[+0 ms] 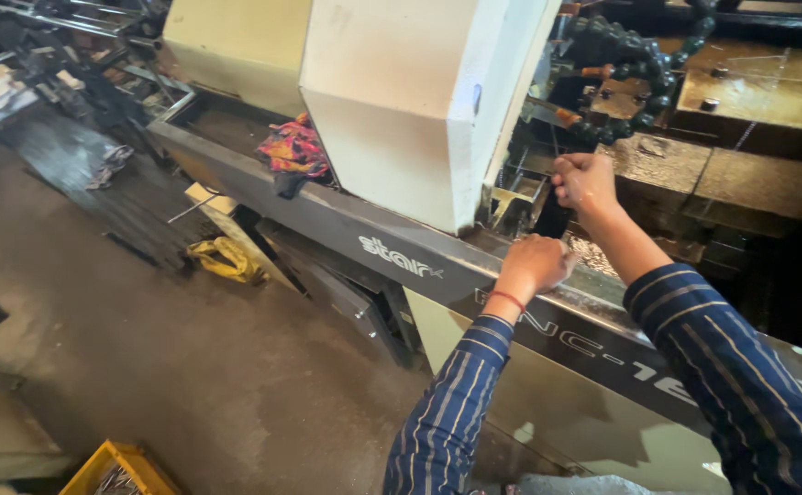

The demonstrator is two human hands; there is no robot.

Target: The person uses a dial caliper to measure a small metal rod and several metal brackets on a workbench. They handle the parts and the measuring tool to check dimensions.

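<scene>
left hand [536, 263] rests fisted on the lathe's dark front rail [392, 240]; right hand [584, 180] grips something inside the machine, near a colourful rag [293, 151].

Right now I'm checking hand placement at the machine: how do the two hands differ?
The left hand rests low on the machine's front rail; the right hand is raised, reaching inside the machine. The left wrist wears a red thread; the right wrist is bare. Both are closed fists with striped sleeves.

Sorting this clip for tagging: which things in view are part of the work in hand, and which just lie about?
In hand:
- left hand on the machine's front rail
- right hand inside the machine's open bay

Lying about:
- coloured rag
- yellow cloth
- yellow crate
</scene>
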